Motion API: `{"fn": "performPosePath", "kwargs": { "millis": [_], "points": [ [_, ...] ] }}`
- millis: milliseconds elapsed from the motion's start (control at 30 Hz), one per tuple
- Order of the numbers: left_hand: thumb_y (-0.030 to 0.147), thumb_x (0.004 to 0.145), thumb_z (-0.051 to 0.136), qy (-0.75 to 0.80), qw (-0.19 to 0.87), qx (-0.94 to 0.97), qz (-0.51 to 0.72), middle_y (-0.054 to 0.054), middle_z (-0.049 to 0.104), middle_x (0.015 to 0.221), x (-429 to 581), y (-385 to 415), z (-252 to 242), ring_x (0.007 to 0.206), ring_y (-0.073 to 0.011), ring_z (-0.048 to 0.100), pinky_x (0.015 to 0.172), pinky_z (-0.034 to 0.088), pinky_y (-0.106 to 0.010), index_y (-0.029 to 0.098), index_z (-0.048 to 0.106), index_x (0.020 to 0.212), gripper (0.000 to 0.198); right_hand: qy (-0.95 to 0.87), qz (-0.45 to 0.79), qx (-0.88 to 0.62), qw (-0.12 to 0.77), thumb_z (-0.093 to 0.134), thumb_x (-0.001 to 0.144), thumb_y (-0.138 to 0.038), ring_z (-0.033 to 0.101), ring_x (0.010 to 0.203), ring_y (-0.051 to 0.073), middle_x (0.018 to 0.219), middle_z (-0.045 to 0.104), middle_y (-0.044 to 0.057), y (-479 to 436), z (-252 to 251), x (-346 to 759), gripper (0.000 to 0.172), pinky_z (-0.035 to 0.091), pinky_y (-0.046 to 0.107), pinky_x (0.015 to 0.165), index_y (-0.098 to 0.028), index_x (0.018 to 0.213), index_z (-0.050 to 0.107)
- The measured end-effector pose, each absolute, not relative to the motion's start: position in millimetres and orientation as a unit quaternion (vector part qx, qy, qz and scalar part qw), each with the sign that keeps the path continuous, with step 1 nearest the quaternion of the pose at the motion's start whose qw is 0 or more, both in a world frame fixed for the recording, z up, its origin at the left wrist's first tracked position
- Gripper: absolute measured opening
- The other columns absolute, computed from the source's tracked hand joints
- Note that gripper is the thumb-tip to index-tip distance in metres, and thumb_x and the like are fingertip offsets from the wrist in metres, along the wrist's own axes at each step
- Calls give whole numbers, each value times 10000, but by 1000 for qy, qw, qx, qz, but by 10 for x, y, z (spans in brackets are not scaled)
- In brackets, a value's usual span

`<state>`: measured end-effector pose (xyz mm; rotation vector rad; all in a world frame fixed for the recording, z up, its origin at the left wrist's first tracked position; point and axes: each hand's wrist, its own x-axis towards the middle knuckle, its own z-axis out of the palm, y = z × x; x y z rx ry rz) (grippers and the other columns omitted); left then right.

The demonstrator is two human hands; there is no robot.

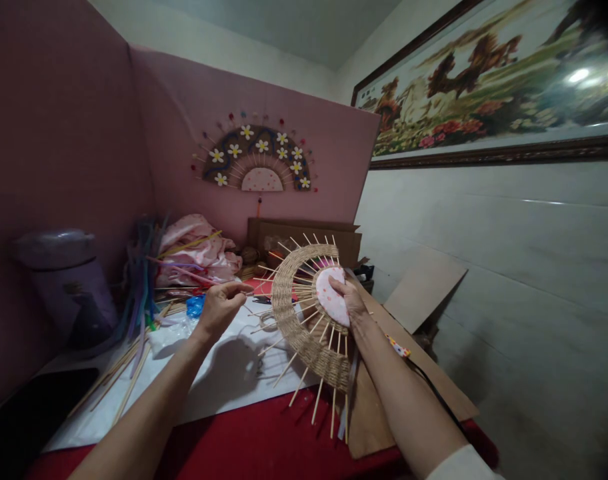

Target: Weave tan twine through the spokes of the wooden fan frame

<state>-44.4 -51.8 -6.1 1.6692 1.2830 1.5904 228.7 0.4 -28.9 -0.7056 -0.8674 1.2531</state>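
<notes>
My right hand (348, 299) grips the pink dotted half-disc hub (331, 297) of a fan-shaped piece (304, 320) made of wooden sticks with tan cord woven round them, held upright over the table. My left hand (223, 304) is pinched shut on a thin strand of the cord (257, 288) that runs across to the weaving's outer edge. The stick ends fan out down and to the left.
A finished fan with white flowers (258, 159) hangs on the pink board. Pink cloth (199, 257), loose sticks (119, 373), white paper (219, 380) and cardboard sheets (424, 287) lie on the red table. A lilac container (67, 280) stands left. A framed picture (494, 87) hangs on the right wall.
</notes>
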Motion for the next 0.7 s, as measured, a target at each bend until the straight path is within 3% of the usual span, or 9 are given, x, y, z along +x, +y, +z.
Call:
{"fn": "performPosePath", "kwargs": {
  "millis": [167,433,700],
  "points": [
    [223,605,525,487,175,616,594,-6,599,563,-450,-521,-75,517,-114,476,477,343,-205,151,703,739,234,-381,558,-324,662,713,589,-198,655,629,211,690,679,26,-2,-280,2286,394,550,331,576,-175,959,582],
    [256,580,577,502,216,652,526,25,533,431,-394,-484,-118,411,-103,447,431,303,-209,197,703,685,175,-382,551,-321,669,704,590,-204,653,615,202,692,679,15,-31,-247,2275,430,550,317,546,-200,998,567],
    [281,649,561,463,176,701,514,13,568,477,-368,-486,-154,426,-99,450,445,315,-211,189,703,724,185,-365,559,-328,668,701,571,-180,648,603,190,650,671,6,-39,-265,2271,364,549,301,554,-187,917,588]
  ]
}}
